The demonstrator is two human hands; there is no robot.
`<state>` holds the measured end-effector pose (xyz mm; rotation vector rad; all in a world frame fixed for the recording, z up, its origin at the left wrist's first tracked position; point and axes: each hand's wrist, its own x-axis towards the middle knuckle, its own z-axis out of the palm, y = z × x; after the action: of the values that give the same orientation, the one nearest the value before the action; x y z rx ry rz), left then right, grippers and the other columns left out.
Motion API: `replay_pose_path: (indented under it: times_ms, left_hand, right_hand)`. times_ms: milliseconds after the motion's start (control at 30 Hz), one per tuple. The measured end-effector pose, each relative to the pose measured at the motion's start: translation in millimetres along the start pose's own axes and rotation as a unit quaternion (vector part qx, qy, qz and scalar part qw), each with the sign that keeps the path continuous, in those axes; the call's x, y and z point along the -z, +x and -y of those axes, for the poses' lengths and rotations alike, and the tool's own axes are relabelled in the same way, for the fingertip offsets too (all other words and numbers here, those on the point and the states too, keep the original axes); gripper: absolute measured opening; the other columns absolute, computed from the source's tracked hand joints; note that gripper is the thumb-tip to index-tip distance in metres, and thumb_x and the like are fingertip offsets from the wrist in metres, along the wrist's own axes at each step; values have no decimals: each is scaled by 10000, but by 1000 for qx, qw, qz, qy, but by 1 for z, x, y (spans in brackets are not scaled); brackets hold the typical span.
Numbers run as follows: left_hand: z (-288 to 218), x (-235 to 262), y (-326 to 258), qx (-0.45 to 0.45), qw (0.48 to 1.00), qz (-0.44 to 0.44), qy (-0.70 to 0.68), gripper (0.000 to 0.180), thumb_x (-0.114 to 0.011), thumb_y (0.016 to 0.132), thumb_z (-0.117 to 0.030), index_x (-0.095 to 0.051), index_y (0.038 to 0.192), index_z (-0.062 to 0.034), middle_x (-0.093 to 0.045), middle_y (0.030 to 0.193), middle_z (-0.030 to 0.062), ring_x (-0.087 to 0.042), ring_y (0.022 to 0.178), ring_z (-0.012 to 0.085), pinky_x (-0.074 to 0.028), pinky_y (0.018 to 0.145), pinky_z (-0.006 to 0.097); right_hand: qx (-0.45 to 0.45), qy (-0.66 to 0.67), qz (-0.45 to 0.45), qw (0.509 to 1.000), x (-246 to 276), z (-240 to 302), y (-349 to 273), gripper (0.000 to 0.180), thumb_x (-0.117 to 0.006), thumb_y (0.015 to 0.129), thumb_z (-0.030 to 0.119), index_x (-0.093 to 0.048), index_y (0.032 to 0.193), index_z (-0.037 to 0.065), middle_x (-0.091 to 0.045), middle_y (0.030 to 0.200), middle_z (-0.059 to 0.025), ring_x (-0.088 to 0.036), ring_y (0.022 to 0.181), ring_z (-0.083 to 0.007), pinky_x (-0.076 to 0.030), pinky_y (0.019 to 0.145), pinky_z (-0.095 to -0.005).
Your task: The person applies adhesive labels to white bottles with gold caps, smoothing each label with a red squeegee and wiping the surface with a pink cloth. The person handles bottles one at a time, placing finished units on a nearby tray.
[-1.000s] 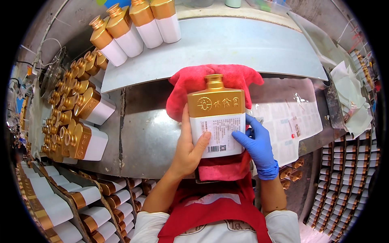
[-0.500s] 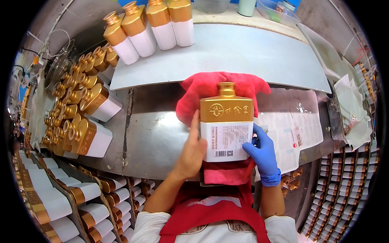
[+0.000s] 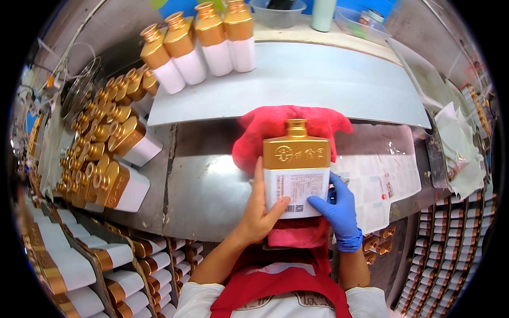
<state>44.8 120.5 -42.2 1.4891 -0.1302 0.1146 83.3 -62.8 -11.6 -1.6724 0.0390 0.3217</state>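
Note:
I hold a flat square bottle (image 3: pixel 296 169), gold on top with a white labelled lower half, lying on a pink-red cloth (image 3: pixel 265 130) on the steel bench (image 3: pixel 207 180). My bare left hand (image 3: pixel 260 209) grips its left edge, thumb across the label's lower corner. My right hand (image 3: pixel 335 209), in a blue glove, holds its lower right corner. The bottle's gold neck points away from me.
Several gold-and-white bottles (image 3: pixel 199 45) stand on the grey conveyor (image 3: pixel 328 85) at the far left. A crowd of the same bottles (image 3: pixel 103 159) fills the bench's left side, with more in racks (image 3: pixel 79 259) below. Sheets of labels (image 3: pixel 382 180) lie at right.
The bottle has shifted slightly lower and to the right in view, with both hands staying on it. The bottles on the conveyor appear nearer to the middle.

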Motion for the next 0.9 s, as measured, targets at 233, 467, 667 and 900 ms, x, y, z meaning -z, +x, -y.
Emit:
replay_pose_path:
  times_ms: [233, 467, 667, 900]
  left_hand:
    - [-1, -5, 0, 13, 998, -8, -56, 858, -527, 871, 7, 70, 1487, 2, -306, 1440, 175, -408, 1272, 239, -342, 1046, 351]
    - [-4, -3, 1, 11, 999, 5, -53, 850, -529, 890, -26, 78, 1484, 5, -288, 1449, 174, -386, 1291, 241, -324, 1058, 355]
    - [-2, 2, -1, 23, 999, 19, -26, 836, -518, 919, -70, 97, 1478, 22, -266, 1463, 183, -341, 1318, 243, -274, 1081, 337]
    - [1, 4, -1, 5, 999, 25, -20, 821, -510, 927, -92, 90, 1469, 52, -242, 1476, 199, -305, 1341, 255, -239, 1099, 346]
  right_hand:
    - [8, -10, 8, 1000, 7, -10, 4, 716, -817, 703, 176, -500, 1318, -9, -514, 775, 50, -368, 594, -15, -331, 513, -183]
    - [22, 3, 7, 1000, 7, -18, 5, 733, -821, 692, 180, -499, 1324, -8, -501, 768, 49, -363, 589, -20, -331, 514, -186]
    - [15, -16, 0, 1000, 5, -12, 3, 721, -821, 676, 179, -522, 1308, 2, -561, 823, 19, -398, 589, -29, -363, 527, -191]
    - [18, -15, 3, 1000, 3, -12, 3, 726, -815, 688, 173, -501, 1320, 1, -619, 977, -31, -456, 641, -39, -419, 579, -194]
